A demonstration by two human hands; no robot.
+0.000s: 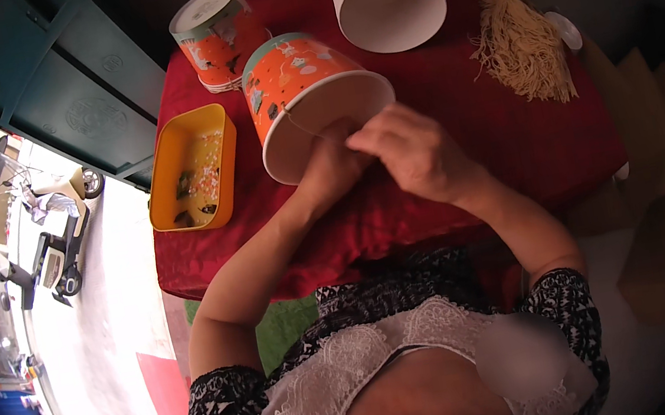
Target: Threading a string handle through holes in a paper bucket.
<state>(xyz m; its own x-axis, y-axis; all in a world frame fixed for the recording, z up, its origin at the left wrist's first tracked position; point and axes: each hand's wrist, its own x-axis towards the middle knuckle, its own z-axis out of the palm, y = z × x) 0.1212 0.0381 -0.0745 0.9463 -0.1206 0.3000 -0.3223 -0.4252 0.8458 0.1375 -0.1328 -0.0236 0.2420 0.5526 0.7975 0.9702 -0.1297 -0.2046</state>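
An orange paper bucket (300, 68) with a green-grey band and printed figures lies tilted on the table, its white mouth facing me. From a spot near its rim a thin cord (307, 126) runs toward my left hand (333, 159). That hand reaches into the mouth, and its fingers are mostly hidden. Just right of it, my right hand (410, 146) is closed in a pinch, slightly blurred. What sits between its fingertips is too small to make out.
A yellow tray (227, 168) with small white and orange bits stands at left. Behind it are stacked orange buckets (222, 46). White nested buckets (392, 8) lie at the back. A bundle of beige cords (521, 44) rests at right on the red cloth (518, 159).
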